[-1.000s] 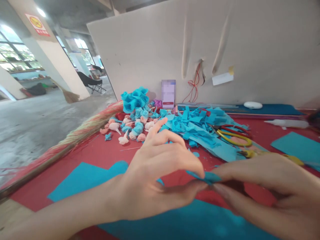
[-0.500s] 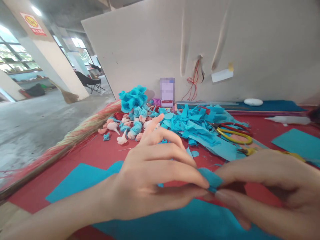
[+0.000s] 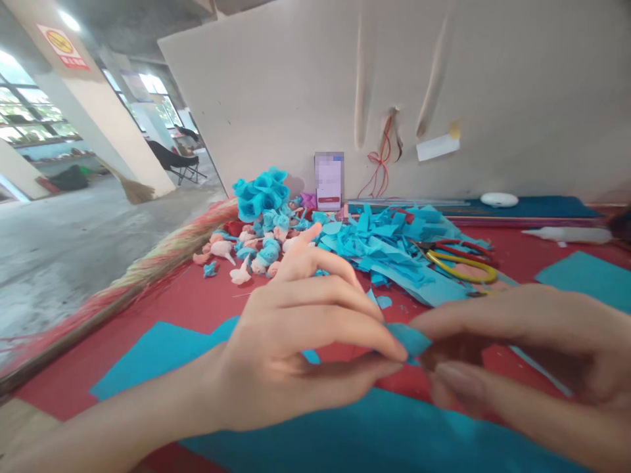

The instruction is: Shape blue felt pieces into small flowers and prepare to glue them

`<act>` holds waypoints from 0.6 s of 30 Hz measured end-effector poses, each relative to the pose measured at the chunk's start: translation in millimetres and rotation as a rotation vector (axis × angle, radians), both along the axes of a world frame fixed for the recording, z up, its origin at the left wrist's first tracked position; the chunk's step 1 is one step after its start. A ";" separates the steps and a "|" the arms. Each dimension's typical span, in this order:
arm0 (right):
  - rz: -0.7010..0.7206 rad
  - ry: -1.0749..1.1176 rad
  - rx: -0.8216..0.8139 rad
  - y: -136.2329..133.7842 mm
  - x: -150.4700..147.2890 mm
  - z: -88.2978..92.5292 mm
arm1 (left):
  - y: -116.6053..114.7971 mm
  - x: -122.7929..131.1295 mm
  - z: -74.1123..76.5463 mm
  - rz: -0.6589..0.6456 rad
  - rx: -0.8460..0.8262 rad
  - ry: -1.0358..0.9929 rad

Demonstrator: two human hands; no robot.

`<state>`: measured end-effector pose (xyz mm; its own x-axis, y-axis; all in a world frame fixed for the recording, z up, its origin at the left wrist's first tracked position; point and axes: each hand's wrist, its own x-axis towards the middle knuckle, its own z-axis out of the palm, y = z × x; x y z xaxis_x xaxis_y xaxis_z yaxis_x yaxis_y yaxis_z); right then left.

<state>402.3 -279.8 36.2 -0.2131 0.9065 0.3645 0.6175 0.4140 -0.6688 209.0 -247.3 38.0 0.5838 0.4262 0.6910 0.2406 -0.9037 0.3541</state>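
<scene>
Between the thumb and forefinger of my left hand is a small piece of blue crepe paper, pinched near its left end. My right hand is at the piece's other side. Its forefinger touches or nearly touches the upper edge, while the thumb is spread lower down with a gap between them. Under both hands lies a large blue paper sheet on the red tabletop. Another blue sheet lies to the left, partly behind my left wrist.
Behind the hands are blue paper scraps, yellow-handled scissors and small pink and blue paper rosettes. A blue paper flower bunch stands near a propped phone. A white bottle lies at the right.
My right thumb has parted from the forefinger and dropped away from the blue paper piece. The left hand keeps its pinch, with the piece shifted slightly up and left.
</scene>
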 end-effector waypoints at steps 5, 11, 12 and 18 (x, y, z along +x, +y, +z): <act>0.113 -0.009 0.195 19.4 11.1 4.6 | 1.7 0.5 -3.2 0.014 -0.030 -0.006; 0.233 -0.115 0.185 31.0 10.8 3.0 | 2.3 2.1 -4.2 0.045 -0.031 -0.010; 0.253 -0.078 0.155 29.5 7.4 3.5 | 2.2 1.9 -4.2 0.049 -0.034 -0.005; 0.298 0.004 0.054 25.0 4.6 1.6 | 2.9 1.4 -4.3 0.071 -0.022 0.009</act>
